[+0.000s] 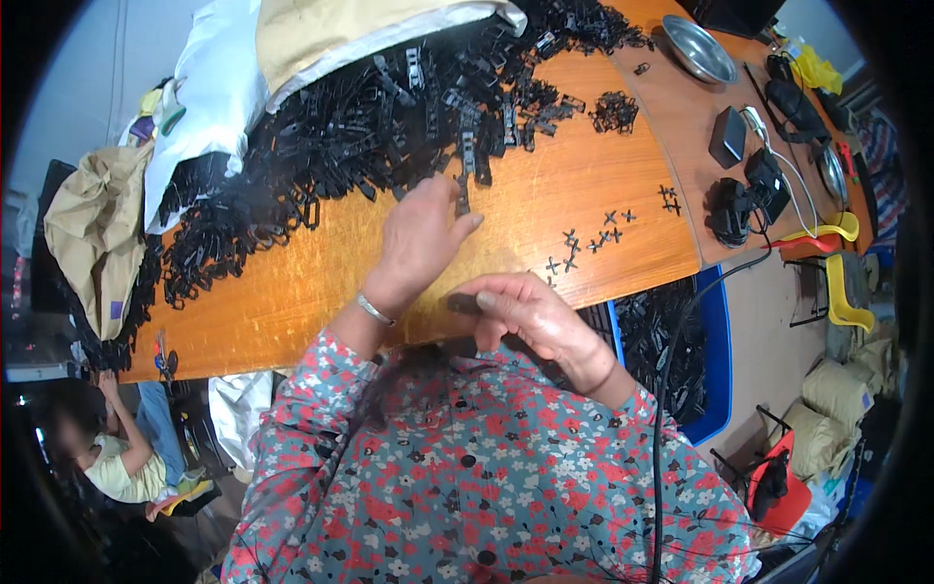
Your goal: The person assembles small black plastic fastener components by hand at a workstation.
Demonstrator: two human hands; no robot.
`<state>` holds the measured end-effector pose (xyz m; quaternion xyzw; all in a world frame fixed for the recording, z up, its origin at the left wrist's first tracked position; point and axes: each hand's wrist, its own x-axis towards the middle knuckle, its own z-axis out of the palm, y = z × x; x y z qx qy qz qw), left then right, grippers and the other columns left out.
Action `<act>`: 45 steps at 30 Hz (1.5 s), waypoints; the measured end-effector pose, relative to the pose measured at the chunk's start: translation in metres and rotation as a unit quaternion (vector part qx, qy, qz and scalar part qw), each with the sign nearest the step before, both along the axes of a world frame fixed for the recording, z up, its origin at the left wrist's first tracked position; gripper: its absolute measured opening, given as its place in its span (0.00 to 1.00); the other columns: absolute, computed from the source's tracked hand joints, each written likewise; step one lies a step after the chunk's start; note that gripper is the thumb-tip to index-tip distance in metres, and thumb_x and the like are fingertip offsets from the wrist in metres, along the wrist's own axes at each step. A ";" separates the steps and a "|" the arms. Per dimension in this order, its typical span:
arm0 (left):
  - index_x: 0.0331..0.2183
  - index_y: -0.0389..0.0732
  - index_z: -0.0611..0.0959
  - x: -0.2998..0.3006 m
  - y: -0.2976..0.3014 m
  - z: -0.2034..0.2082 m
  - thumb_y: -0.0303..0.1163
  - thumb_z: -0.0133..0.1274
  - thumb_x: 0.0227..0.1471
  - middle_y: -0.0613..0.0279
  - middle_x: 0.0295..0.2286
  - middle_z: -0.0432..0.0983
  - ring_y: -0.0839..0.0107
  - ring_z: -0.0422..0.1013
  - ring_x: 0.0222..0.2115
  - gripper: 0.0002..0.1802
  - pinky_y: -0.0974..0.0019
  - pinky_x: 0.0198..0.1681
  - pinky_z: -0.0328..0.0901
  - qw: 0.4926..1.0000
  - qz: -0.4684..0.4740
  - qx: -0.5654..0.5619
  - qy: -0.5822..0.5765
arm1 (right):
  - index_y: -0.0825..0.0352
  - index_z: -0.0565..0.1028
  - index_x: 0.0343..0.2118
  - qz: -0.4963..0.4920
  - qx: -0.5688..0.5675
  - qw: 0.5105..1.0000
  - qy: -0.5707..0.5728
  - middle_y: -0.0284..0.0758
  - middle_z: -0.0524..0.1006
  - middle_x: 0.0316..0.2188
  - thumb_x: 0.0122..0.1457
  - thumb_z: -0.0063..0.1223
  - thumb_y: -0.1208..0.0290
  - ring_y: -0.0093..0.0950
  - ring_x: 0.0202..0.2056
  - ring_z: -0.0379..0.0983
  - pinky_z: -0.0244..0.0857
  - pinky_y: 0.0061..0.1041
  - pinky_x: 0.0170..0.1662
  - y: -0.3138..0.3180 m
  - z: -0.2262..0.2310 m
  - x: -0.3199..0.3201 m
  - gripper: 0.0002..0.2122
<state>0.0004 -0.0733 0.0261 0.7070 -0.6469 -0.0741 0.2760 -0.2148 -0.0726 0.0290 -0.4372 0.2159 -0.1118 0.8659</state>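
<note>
My left hand point(418, 234) reaches to the near edge of a large heap of black plastic clips point(341, 146). Its thumb and fingers close around one narrow black plastic clip point(463, 198). Close to my body, above the table's near edge, my right hand point(535, 316) is bent in a pinch. A small dark piece point(461, 304) shows at its fingertips; its exact kind is blurred. To the right on the wood lie several small black cross-shaped pieces point(610, 236), scattered in loose groups.
A blue bin point(718, 360) of black parts stands below the table's right edge. Sacks point(97, 234) rest on and beside the heap. Farther right are a metal bowl point(699, 49), a black box point(728, 136) and cables. Another person point(126, 457) sits at the lower left.
</note>
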 end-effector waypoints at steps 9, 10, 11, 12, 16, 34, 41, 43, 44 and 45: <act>0.41 0.35 0.80 0.002 -0.010 -0.013 0.28 0.65 0.48 0.45 0.38 0.79 0.44 0.76 0.39 0.17 0.49 0.42 0.71 0.999 0.043 -0.001 -0.027 | 0.69 0.76 0.56 -0.020 -0.037 0.999 0.010 0.32 0.81 0.29 0.71 0.50 0.65 0.18 0.28 0.78 0.70 0.16 0.31 -0.005 -0.001 -0.001 0.17; 0.40 0.34 0.79 0.004 -0.008 -0.013 0.27 0.63 0.49 0.44 0.37 0.78 0.44 0.76 0.40 0.15 0.48 0.43 0.71 0.999 0.040 -0.002 -0.031 | 0.69 0.76 0.57 -0.025 -0.049 0.998 0.007 0.32 0.81 0.31 0.71 0.50 0.66 0.19 0.28 0.77 0.70 0.17 0.31 -0.006 0.000 0.000 0.17; 0.39 0.33 0.79 0.006 -0.005 -0.013 0.25 0.61 0.49 0.43 0.37 0.76 0.43 0.75 0.40 0.14 0.47 0.44 0.70 0.999 0.037 -0.004 -0.035 | 0.69 0.76 0.57 -0.025 -0.049 0.998 0.008 0.32 0.81 0.31 0.71 0.50 0.66 0.19 0.28 0.77 0.70 0.17 0.31 -0.007 0.001 0.002 0.17; 0.39 0.33 0.79 0.008 -0.002 -0.013 0.25 0.61 0.49 0.43 0.37 0.76 0.43 0.75 0.40 0.14 0.47 0.44 0.70 0.999 0.036 -0.005 -0.035 | 0.70 0.76 0.57 -0.032 -0.043 0.999 0.010 0.31 0.81 0.32 0.70 0.52 0.66 0.19 0.29 0.78 0.70 0.17 0.32 -0.009 0.002 0.005 0.17; 0.37 0.33 0.80 0.010 0.013 0.000 0.21 0.59 0.48 0.44 0.34 0.75 0.44 0.74 0.39 0.11 0.46 0.43 0.69 0.999 0.003 0.007 -0.050 | 0.72 0.75 0.56 -0.050 -0.084 0.995 -0.019 0.31 0.81 0.36 0.69 0.55 0.67 0.19 0.29 0.77 0.70 0.17 0.31 -0.016 -0.003 0.015 0.17; 0.47 0.32 0.81 0.011 0.069 -0.005 0.26 0.59 0.62 0.66 0.36 0.81 0.80 0.74 0.35 0.13 0.74 0.42 0.69 0.780 -0.006 0.003 0.626 | 0.74 0.76 0.54 -0.139 0.143 0.972 -0.125 0.36 0.84 0.38 0.70 0.56 0.67 0.21 0.28 0.78 0.71 0.18 0.30 -0.014 -0.026 0.040 0.17; 0.48 0.32 0.82 0.016 0.075 -0.006 0.27 0.54 0.65 0.67 0.36 0.80 0.82 0.74 0.34 0.13 0.75 0.42 0.70 0.798 0.012 0.039 0.601 | 0.72 0.77 0.53 -0.196 0.081 0.975 -0.073 0.35 0.84 0.36 0.69 0.57 0.68 0.17 0.24 0.74 0.66 0.16 0.26 -0.017 -0.022 0.041 0.15; 0.51 0.31 0.80 0.014 0.076 -0.004 0.27 0.53 0.65 0.66 0.37 0.80 0.82 0.75 0.35 0.15 0.76 0.42 0.71 0.791 0.010 0.037 0.610 | 0.72 0.77 0.54 -0.253 -0.038 0.966 -0.025 0.34 0.84 0.36 0.68 0.57 0.71 0.16 0.22 0.73 0.65 0.14 0.24 -0.013 -0.018 0.048 0.15; 0.51 0.31 0.80 0.012 0.077 -0.004 0.27 0.53 0.65 0.66 0.37 0.80 0.82 0.75 0.35 0.15 0.76 0.42 0.71 0.791 0.010 0.038 0.611 | 0.73 0.77 0.54 -0.257 -0.091 0.962 -0.007 0.33 0.83 0.34 0.67 0.58 0.75 0.15 0.22 0.73 0.66 0.14 0.24 -0.009 -0.014 0.051 0.14; 0.52 0.31 0.79 0.011 0.077 -0.005 0.27 0.54 0.65 0.65 0.39 0.81 0.81 0.75 0.37 0.16 0.75 0.43 0.71 0.786 0.005 0.027 0.617 | 0.73 0.77 0.54 -0.257 -0.091 0.962 -0.006 0.33 0.83 0.34 0.67 0.58 0.75 0.15 0.22 0.73 0.66 0.14 0.24 -0.004 -0.017 0.053 0.14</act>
